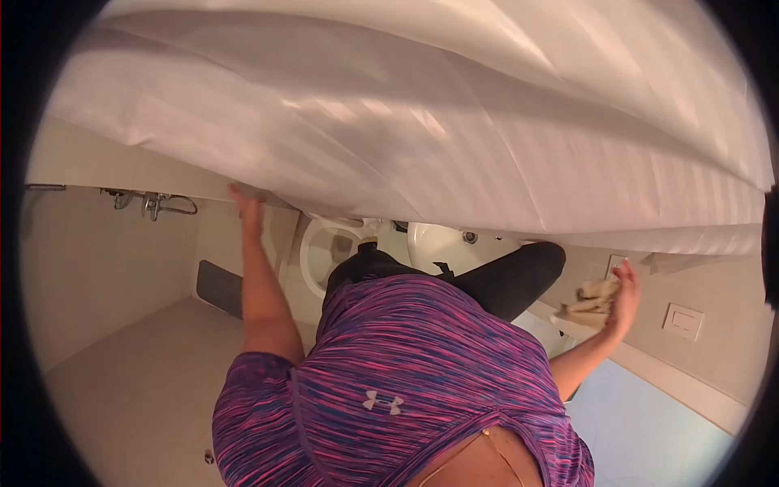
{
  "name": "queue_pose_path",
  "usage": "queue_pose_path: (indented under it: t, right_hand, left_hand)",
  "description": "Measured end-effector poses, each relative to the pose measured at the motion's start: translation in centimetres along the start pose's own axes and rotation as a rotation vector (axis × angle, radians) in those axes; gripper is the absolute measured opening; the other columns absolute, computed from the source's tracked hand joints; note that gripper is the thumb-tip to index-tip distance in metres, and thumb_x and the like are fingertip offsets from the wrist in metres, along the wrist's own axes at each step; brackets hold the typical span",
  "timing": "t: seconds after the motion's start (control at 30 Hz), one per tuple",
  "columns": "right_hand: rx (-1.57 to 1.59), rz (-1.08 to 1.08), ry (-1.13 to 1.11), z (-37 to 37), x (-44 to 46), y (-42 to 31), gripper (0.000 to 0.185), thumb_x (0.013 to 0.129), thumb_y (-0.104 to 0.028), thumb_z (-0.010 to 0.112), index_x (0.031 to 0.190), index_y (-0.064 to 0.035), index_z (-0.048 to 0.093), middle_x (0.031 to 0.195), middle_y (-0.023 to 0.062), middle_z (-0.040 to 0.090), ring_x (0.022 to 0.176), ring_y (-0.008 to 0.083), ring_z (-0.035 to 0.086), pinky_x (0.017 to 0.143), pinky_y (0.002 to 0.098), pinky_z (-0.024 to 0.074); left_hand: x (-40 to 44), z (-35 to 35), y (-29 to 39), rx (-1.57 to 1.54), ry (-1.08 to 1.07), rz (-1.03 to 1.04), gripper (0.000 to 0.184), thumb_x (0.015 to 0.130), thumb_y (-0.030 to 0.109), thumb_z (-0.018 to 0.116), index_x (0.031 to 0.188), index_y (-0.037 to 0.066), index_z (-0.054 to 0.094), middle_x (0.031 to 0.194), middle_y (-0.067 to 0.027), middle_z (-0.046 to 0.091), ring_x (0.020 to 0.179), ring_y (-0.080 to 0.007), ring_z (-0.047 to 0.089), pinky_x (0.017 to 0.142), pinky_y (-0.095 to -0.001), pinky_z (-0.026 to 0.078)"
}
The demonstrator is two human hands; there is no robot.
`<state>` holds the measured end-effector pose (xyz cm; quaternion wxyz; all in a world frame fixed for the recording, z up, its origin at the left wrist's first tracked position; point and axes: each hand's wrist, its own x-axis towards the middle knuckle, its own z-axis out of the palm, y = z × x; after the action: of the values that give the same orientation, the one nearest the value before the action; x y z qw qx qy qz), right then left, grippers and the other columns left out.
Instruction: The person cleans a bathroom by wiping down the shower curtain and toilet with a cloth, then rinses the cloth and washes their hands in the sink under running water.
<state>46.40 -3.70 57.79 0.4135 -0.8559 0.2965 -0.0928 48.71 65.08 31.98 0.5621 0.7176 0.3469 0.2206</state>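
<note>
Shows a wide, downward view of a small bathroom, with a white striped curtain (487, 162) spanning the upper part and hanging in broad folds. Places the left hand (251, 213) at the lower hem of this curtain, arm outstretched and fingers raised, apparently to steady or shift the fabric; leaves uncertain any pinch on the hem, with no firm closure visible. Lifts the right hand (624, 302) on the opposite side, near the wall plate (617, 265), fingers bent beside a crumpled beige cloth (592, 300); seems to bear this cloth loosely against the palm, probably to keep the bunched folds together, though without a clear view of the grip. Sets both arms wide apart, perhaps for balance or reach, with the right leg (519, 277) bent outward in front of the washbasin (428, 242) and near the toilet (305, 260). Includes a light switch (684, 322) beyond the right hand and a wall-mounted tap (152, 207) beyond the left. Hides the far parts of toilet and washbasin behind the curtain; cuts off the upper edge of the curtain at the frame. Blurs the beige cloth and right fingers, obscuring exact points of contact; leaves the feet difficult to distinguish.
</note>
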Motion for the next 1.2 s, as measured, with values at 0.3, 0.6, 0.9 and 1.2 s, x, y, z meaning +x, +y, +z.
queue_pose_path:
  t: [0.3, 0.6, 0.9, 1.2]
  right_hand:
    - [-0.369, -0.150, -1.135, 16.6, -8.4, -7.5, 0.027, 0.085, -0.019, 0.058, 0.103, 0.0015, 0.059, 0.078, 0.0057, 0.062, 0.074, 0.0127, 0.054, 0.068, 0.0277, 0.0431]
    - [-0.456, -0.418, -1.307, 22.2, -10.4, -10.7, 0.030, 0.084, -0.022, 0.056, 0.106, -0.0012, 0.058, 0.080, 0.0188, 0.063, 0.074, 0.0274, 0.061, 0.068, 0.0338, 0.0456]
    - [-0.435, -0.425, -1.439, 25.6, -11.0, -9.7, 0.030, 0.085, -0.023, 0.056, 0.107, -0.0035, 0.059, 0.079, 0.0161, 0.064, 0.071, 0.0228, 0.060, 0.066, 0.0337, 0.0445]
    - [-0.422, -0.679, -0.384, 20.8, -5.3, -15.5, 0.068, 0.072, -0.032, 0.071, 0.122, 0.0031, 0.043, 0.104, 0.0226, 0.056, 0.088, 0.0337, 0.057, 0.075, 0.0382, 0.0455]
  left_hand:
    - [-10.2, 14.3, -6.2, 0.452, -0.520, 0.167, 0.049, 0.083, 0.024, 0.048, 0.122, -0.005, 0.042, 0.124, -0.0263, 0.042, 0.115, -0.0378, 0.040, 0.097, -0.0381, 0.031]
    - [3.1, 6.9, -5.0, 0.127, 0.528, -0.144, 0.049, 0.082, 0.031, 0.052, 0.115, -0.005, 0.046, 0.118, -0.0247, 0.047, 0.110, -0.0365, 0.045, 0.090, -0.0423, 0.036]
    - [-12.1, 14.4, -2.7, 0.059, -0.572, 0.271, 0.050, 0.083, 0.029, 0.054, 0.125, 0.003, 0.043, 0.125, -0.0174, 0.047, 0.114, -0.0264, 0.045, 0.094, -0.0346, 0.036]
    - [-9.6, 23.5, 1.1, 0.201, -0.874, 0.414, 0.058, 0.084, 0.033, 0.054, 0.130, 0.004, 0.036, 0.132, -0.0136, 0.040, 0.119, -0.0251, 0.039, 0.101, -0.0346, 0.029]
